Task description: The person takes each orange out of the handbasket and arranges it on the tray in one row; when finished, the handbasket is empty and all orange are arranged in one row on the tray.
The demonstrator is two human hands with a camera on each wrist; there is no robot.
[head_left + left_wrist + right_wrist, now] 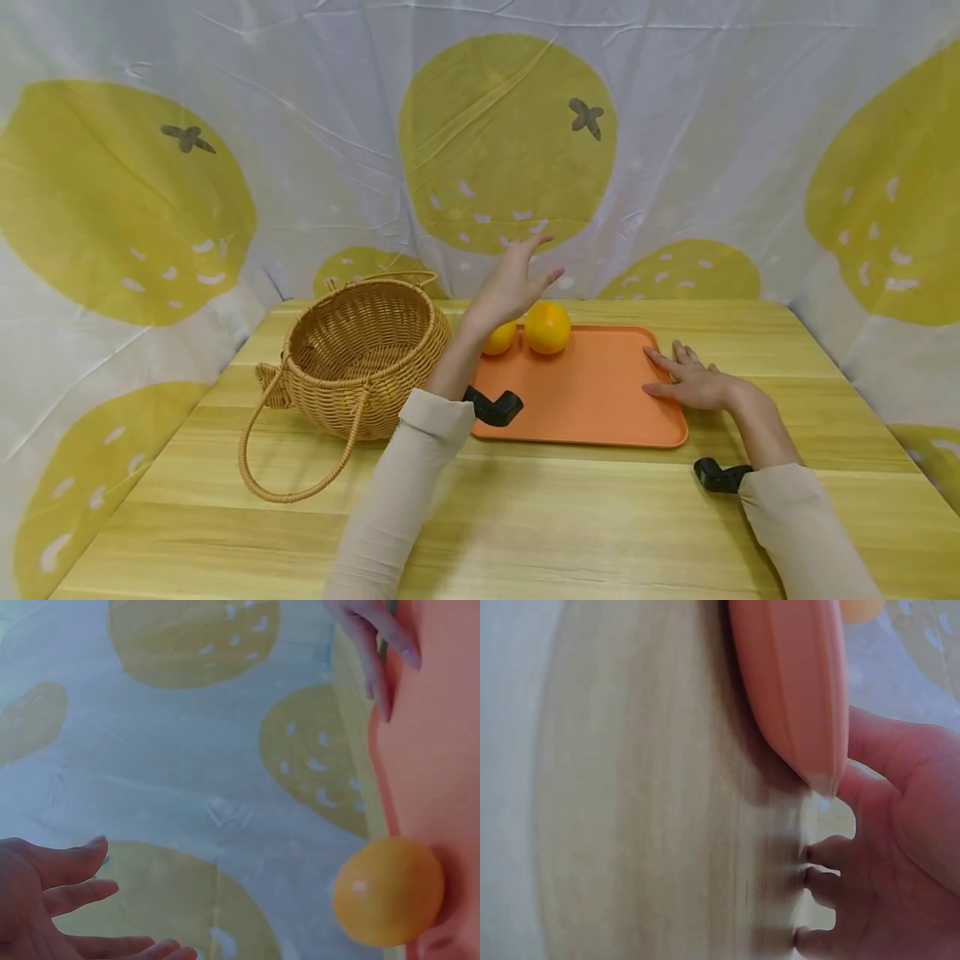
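View from my remote station, with the orange tray (592, 392) as landmark. My left hand (512, 285) hovers above the tray's far left corner, fingers spread wide and holding nothing. Two oranges sit at that far edge: the larger orange (547, 327) just beside the smaller orange (500, 337), which the wrist partly hides. My right hand (688, 379) rests flat on the tray's right rim, fingers straight, gripping nothing. A wicker basket (360, 367) stands on the counter (525, 517) left of the tray, one handle lying outward toward the near edge.
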